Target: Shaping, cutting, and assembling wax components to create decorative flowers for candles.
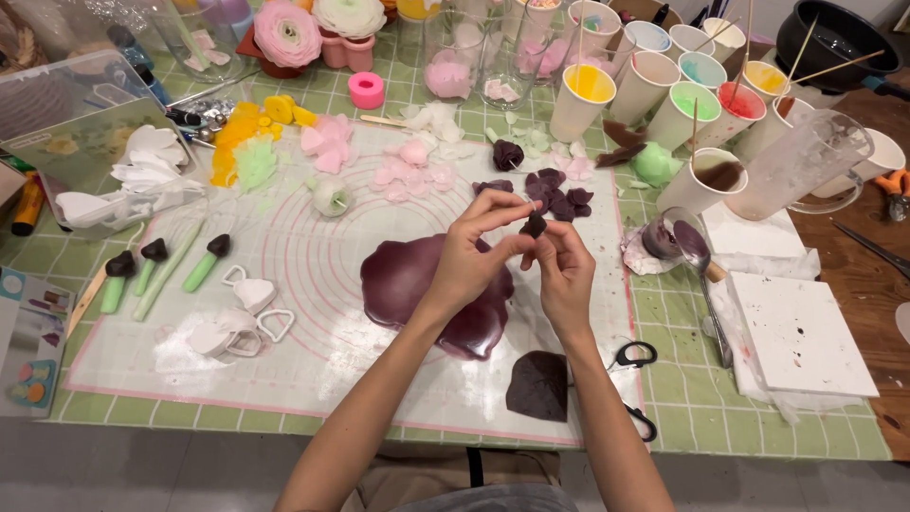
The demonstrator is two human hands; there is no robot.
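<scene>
Nearest the person, a flat, matte, dark maroon sheet (537, 386) with a rounded outline lies on the pale, translucent mat (313, 284), which bears faint concentric ring markings. Just right of it, black-handled scissors (633, 356) rest partly on the mat's edge. The mat covers a green-and-white checked cloth on the counter (749, 417).

Above the sheet, both bare forearms rise to meet over the mat. The left hand (471, 258) and the right hand (565, 270) both pinch a small, dark maroon petal (535, 225) between fingertips, held in the air, their other fingers loosely curled. Under the hands spreads a wide, glossy maroon slab (403, 280) with a soft, wavy edge.

At the left, white heart-shaped cutters (248, 313) sit in a dusting of white powder, and green stems (206, 264) with dark bud tips lie side by side. At the right lie square white blocks (798, 332) and a metal spoon (706, 284).

Farther off, thin curled maroon petals (557, 192) lie in a cluster, with pink petals (409, 171) and yellow petals (248, 125) beyond. At the back stand paper cups (664, 90) of coloured liquid with wooden sticks, and a finished pink flower (286, 33).
</scene>
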